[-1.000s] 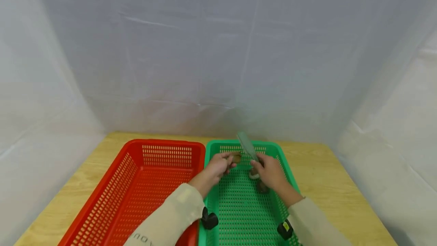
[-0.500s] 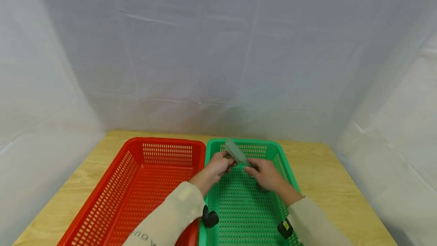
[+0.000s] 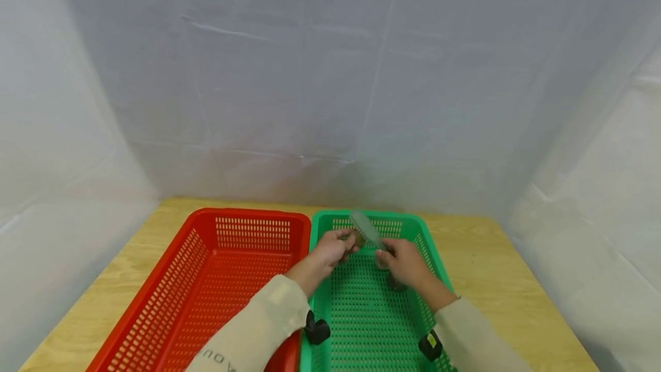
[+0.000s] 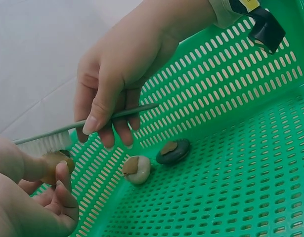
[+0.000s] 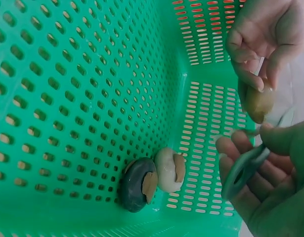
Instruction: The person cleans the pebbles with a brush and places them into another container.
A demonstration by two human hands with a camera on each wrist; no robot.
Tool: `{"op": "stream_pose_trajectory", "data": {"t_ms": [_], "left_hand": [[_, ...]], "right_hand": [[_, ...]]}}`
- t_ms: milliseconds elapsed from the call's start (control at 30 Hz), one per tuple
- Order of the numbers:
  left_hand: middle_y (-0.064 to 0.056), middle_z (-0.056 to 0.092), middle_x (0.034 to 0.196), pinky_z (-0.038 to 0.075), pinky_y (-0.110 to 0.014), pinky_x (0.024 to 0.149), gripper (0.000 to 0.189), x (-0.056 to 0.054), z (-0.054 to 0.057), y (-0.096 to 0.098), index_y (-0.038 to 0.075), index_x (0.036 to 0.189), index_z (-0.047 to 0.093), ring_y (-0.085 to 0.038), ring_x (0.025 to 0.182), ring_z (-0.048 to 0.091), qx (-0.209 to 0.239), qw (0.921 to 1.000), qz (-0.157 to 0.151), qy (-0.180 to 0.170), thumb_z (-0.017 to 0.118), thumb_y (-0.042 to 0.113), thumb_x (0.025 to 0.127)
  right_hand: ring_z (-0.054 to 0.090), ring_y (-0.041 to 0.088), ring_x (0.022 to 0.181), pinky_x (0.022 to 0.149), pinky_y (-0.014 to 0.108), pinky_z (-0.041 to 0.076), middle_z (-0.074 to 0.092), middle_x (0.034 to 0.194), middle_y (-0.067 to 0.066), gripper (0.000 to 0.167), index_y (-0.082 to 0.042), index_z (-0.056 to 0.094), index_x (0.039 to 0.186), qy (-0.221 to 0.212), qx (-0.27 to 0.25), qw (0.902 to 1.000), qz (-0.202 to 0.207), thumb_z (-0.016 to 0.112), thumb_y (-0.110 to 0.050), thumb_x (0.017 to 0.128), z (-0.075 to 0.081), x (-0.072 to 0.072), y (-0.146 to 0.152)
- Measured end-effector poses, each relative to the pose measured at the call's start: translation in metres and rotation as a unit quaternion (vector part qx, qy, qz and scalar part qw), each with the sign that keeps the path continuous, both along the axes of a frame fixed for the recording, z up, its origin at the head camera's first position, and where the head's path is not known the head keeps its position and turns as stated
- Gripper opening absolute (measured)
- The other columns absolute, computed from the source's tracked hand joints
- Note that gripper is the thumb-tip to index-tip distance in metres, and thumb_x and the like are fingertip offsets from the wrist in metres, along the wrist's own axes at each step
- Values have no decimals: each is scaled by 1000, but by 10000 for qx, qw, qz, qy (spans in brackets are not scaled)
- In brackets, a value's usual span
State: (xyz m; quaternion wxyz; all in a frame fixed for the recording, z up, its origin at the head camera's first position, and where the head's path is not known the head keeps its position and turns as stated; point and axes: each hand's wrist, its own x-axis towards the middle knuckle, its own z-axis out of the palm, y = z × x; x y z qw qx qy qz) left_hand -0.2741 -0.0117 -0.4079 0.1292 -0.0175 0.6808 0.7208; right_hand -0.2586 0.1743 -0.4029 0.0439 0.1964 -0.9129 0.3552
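My left hand pinches a yellowish-brown stone between thumb and fingers, above the far end of the green basket. From the right, my right hand grips a grey-green brush by its handle. In the left wrist view its pale bristles face down, right at the stone; whether they touch it I cannot tell. Below the hands, a dark stone and a whitish stone lie side by side on the basket floor, each with a brown patch on it.
The green mesh basket stands on a wooden table. Against its left side is a red mesh basket. Pale sheeting hangs behind and at both sides.
The brush swung down and left over the stone, then back a little to the right. My right hand moved with it; my left hand stayed nearly still, holding the stone.
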Motion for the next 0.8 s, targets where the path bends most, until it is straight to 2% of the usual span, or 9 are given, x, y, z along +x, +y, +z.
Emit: {"op": "stream_pose_trajectory", "data": {"t_ms": [100, 233, 400, 533, 667, 800], "left_hand": [[-2, 64, 78, 39, -18, 57, 40, 0, 2, 0, -3, 139, 48, -6, 64, 52, 69, 10000, 42, -35, 51, 8, 101], [-1, 62, 75, 38, -17, 53, 39, 0, 3, 0, 0, 140, 49, -4, 62, 54, 155, 9998, 73, -80, 49, 6, 101], [-12, 61, 96, 38, -16, 50, 38, 0, 2, 1, 4, 140, 48, -5, 63, 56, 329, 9993, 118, -139, 41, 3, 103], [-18, 61, 111, 39, -16, 52, 37, 1, 3, 2, 3, 138, 50, -5, 65, 56, 385, 9989, 118, -229, 46, 6, 102], [-14, 60, 107, 42, -19, 54, 42, 1, 3, 2, 2, 138, 51, -8, 64, 53, 222, 9996, 58, -145, 58, 5, 97], [-8, 63, 96, 46, -22, 56, 41, 2, 4, 1, 1, 138, 50, -7, 63, 54, 291, 9995, -51, -144, 58, 7, 98]], "right_hand": [[64, 15, 67, 60, 32, 51, 69, 76, 4, 9, -1, 68, 94, 109, 53, 9995, -279, 63, -7, 94, 1, -1, 0], [63, 13, 67, 61, 34, 51, 68, 75, 3, 9, -1, 67, 92, 106, 137, 9986, -491, 63, -9, 94, 2, -1, -1], [59, 11, 64, 58, 33, 48, 66, 74, 2, 11, -1, 68, 99, 66, 150, 9981, -592, 63, -10, 94, 2, 0, -1], [57, 11, 64, 58, 32, 46, 67, 75, 2, 14, -1, 68, 103, 32, 115, 9980, -623, 62, -11, 95, 3, 0, -1], [61, 12, 67, 61, 34, 49, 69, 80, 3, 20, 0, 68, 110, 112, 92, 9981, -595, 63, -12, 95, 3, 0, -1], [66, 14, 72, 65, 35, 53, 71, 84, 6, 23, 1, 67, 114, 135, -127, 9991, -380, 62, -11, 95, 2, 0, -1]]}}
